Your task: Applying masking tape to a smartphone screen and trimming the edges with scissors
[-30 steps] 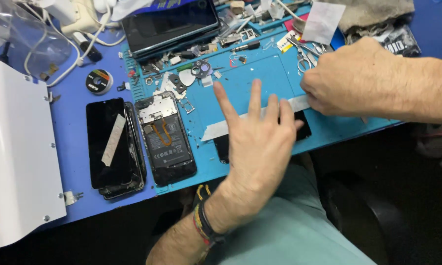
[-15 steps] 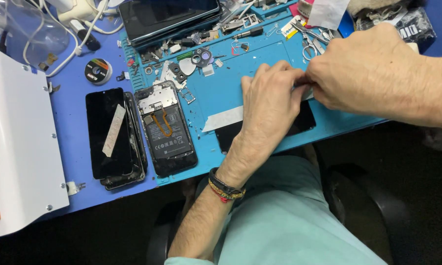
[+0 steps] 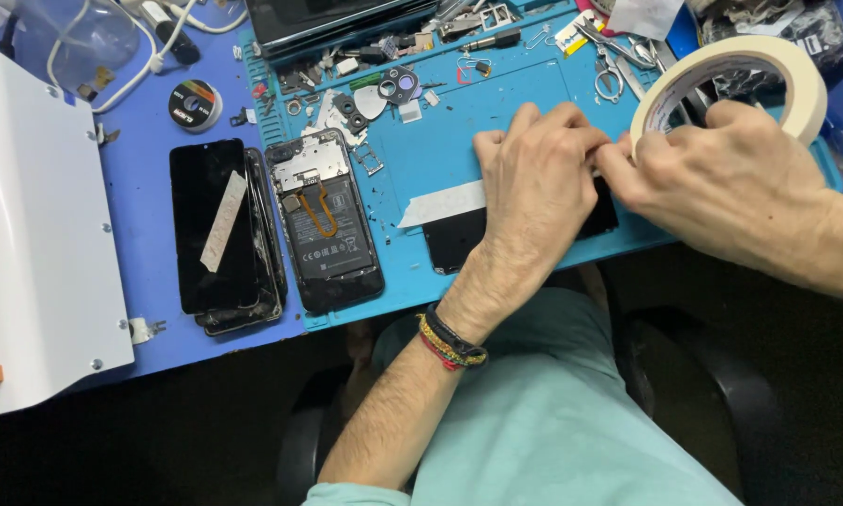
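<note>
Left hand lies flat on the black panel on the blue mat, fingers together pressing the tape strip. Right hand fingers pinch the tape end beside it, holding the tape roll just above. An opened phone lies to the left.

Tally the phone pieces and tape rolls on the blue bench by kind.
Dark phone panels: 2, one taped, one under the left hand
Opened phone body: 1
Masking tape roll: 1
Small black tape roll: 1
Total: 5
</note>
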